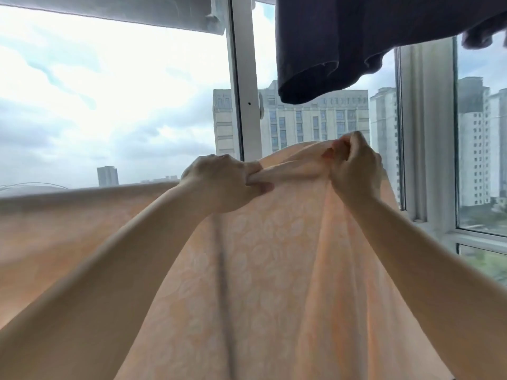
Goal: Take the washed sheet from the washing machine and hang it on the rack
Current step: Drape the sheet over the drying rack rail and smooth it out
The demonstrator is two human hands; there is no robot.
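A pale peach sheet (277,259) with a faint white flower pattern fills the lower half of the head view. It stretches away to the left in a long level edge and drapes down below my arms. My left hand (223,183) is closed on a bunched fold of its top edge. My right hand (354,167) pinches the same edge a little higher and to the right. Both arms are raised in front of the window. The rack itself is hidden under the cloth or out of view.
A dark grey garment (356,42) hangs overhead at the upper right, just above my right hand. White window frames (244,86) stand close behind the sheet, with tall buildings outside. A pale cloth (115,9) runs across the top left.
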